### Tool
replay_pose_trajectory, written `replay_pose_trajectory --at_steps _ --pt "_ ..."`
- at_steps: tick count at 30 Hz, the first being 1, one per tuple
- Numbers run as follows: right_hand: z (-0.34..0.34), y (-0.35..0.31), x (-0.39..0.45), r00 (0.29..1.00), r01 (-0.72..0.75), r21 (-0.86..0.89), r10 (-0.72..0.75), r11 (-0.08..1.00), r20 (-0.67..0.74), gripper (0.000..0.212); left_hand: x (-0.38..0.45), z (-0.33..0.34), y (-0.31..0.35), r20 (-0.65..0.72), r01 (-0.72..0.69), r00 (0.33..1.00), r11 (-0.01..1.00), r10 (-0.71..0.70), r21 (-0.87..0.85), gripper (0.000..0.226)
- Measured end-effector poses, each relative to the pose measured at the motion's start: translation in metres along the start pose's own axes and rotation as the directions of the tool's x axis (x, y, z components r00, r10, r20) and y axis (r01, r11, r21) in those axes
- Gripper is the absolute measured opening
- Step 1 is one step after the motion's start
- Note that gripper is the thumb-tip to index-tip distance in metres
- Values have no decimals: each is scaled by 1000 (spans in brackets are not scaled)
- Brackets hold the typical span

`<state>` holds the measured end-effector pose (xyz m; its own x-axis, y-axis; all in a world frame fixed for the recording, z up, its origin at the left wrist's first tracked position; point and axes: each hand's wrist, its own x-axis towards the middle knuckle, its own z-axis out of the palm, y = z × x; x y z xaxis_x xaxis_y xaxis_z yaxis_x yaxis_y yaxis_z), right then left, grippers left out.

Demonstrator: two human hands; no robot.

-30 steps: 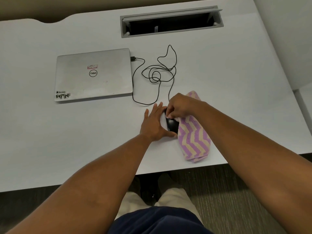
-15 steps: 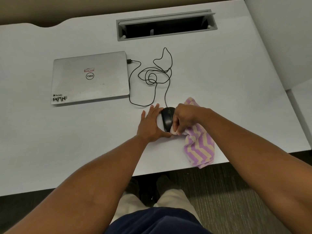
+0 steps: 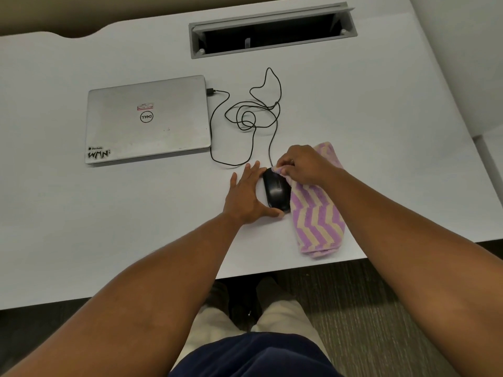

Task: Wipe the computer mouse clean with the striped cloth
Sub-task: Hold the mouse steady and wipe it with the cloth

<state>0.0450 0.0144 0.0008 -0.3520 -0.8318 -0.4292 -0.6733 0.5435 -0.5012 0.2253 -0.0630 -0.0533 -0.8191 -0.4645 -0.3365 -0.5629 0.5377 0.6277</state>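
A black wired computer mouse [image 3: 275, 192] lies on the white desk [image 3: 136, 213] near its front edge. My left hand [image 3: 245, 195] rests flat against the mouse's left side, thumb at its near end, bracing it. The striped cloth [image 3: 317, 219], purple and cream zigzag, lies along the mouse's right side. My right hand [image 3: 303, 164] pinches a corner of the cloth and presses it on the mouse's far right end, near the cable.
A closed silver laptop [image 3: 148, 119] sits at the left, with the mouse's black cable [image 3: 253, 115] coiled between it and the hands. A grey cable slot [image 3: 272, 29] opens at the desk's back. The desk's front edge runs just below the cloth.
My right hand with the cloth corner slid from the mouse's near right side up to its far end. More of the mouse's top shows now. My left hand stayed in place.
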Motion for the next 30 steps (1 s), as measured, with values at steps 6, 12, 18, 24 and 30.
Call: replay_pose_trajectory --at_steps 6,12,18,24,30 --pt "-9 2 -4 991 -72 93 61 993 121 16 0 1 -1 -3 -3 1000 1000 3 -8 123" --pt "-24 -7 -4 915 -89 -68 108 994 389 18 1 2 -2 -2 2 1000 1000 -2 -12 125" --pt "-9 -7 1 990 -138 -49 137 989 -14 24 2 3 -3 3 1 1000 1000 -1 -7 124" --pt "0 -17 3 994 -104 28 105 994 -20 26 2 5 -5 -6 -10 1000 1000 9 -21 124" --pt "-14 -15 3 987 -90 -81 99 993 123 24 3 5 -6 -6 -16 1000 1000 16 -26 124"
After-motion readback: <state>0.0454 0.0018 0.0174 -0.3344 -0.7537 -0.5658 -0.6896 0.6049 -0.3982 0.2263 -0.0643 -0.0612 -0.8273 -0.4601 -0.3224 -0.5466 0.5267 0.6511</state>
